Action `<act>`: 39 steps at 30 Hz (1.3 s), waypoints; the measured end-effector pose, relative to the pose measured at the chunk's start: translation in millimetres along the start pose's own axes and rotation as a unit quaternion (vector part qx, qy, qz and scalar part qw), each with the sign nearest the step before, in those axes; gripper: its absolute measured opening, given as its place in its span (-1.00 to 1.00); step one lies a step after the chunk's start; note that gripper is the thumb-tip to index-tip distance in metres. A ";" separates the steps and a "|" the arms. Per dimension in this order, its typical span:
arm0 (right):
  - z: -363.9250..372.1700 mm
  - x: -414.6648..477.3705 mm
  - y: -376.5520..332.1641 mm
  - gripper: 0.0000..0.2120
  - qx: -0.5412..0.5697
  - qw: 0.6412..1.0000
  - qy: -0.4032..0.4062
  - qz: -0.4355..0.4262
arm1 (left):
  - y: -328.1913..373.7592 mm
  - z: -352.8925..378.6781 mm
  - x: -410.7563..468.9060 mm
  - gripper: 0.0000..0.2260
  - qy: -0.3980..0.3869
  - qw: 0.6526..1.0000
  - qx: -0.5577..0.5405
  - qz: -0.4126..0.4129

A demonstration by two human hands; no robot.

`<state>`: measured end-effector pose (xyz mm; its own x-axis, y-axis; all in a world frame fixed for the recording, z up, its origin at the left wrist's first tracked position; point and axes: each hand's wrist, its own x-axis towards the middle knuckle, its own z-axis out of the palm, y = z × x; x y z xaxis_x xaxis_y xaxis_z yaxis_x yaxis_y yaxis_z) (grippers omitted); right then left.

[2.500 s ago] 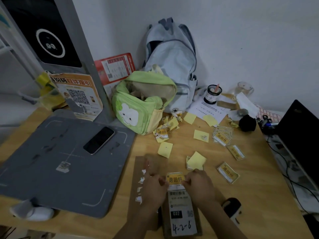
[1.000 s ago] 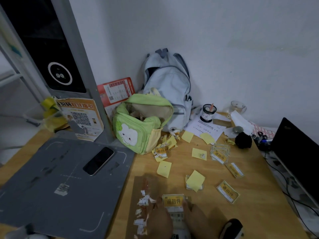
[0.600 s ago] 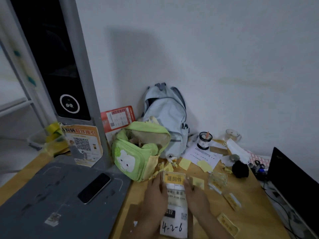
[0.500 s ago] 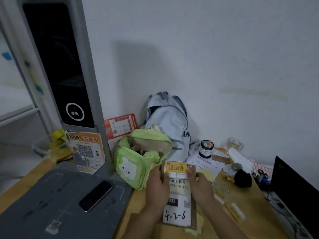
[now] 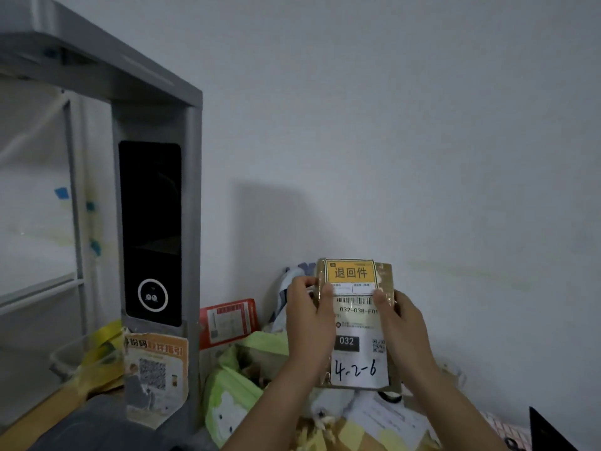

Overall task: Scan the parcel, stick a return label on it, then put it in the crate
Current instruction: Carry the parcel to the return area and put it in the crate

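I hold a flat brown parcel (image 5: 357, 349) upright in front of the wall, above the table. Its white shipping label shows a barcode, "032" and handwritten "4-2-6". A yellow return label (image 5: 350, 273) is stuck across its top. My left hand (image 5: 309, 323) grips the parcel's left edge, thumb on the label's lower left corner. My right hand (image 5: 401, 323) grips the right edge, thumb on the label's lower right corner. No crate is in view.
A grey scanner stand (image 5: 156, 222) with a black panel rises at the left, an orange QR poster (image 5: 156, 369) at its foot. A green bag (image 5: 234, 385) and a pale backpack (image 5: 286, 288) sit behind the parcel. A dark laptop corner (image 5: 549, 431) shows bottom right.
Both hands lifted the parcel off the table, with the return label on it, and raised it upright before the wall. The view tilted up, so the table dropped out of sight.
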<state>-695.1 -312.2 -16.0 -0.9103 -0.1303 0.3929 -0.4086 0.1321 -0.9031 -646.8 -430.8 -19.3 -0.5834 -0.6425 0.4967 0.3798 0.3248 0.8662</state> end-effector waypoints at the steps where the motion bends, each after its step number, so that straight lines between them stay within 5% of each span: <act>1: -2.3 -0.5 -6.0 -0.77 0.004 1.000 0.008 -0.009 | 5.2 2.7 1.9 -0.90 0.000 1.000 -0.007 0.002; 13: -40.5 -28.5 -36.1 -0.78 -0.010 0.991 0.133 0.007 | 31.3 28.1 -8.3 -0.78 -0.130 0.989 -0.061 0.029; 26: -115.9 -173.2 -51.0 -0.80 -0.102 0.919 0.365 0.112 | 56.7 41.6 -124.7 -0.75 -0.379 0.913 -0.154 0.008; 31: -167.2 -275.3 -72.8 -0.70 -0.133 0.859 0.466 0.166 | 97.6 44.4 -215.9 -0.75 -0.497 0.838 -0.224 -0.020; 39: -224.4 -463.5 -132.2 -0.48 -0.192 0.707 0.649 0.208 | 179.7 21.8 -384.7 -0.82 -0.676 0.674 -0.295 -0.047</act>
<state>-233.9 -48.7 -39.8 -0.1497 0.9756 0.1607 0.1514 0.1832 -0.9713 -369.7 -110.1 -53.5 -0.5947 0.7075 0.3819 0.2824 -0.2609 0.9231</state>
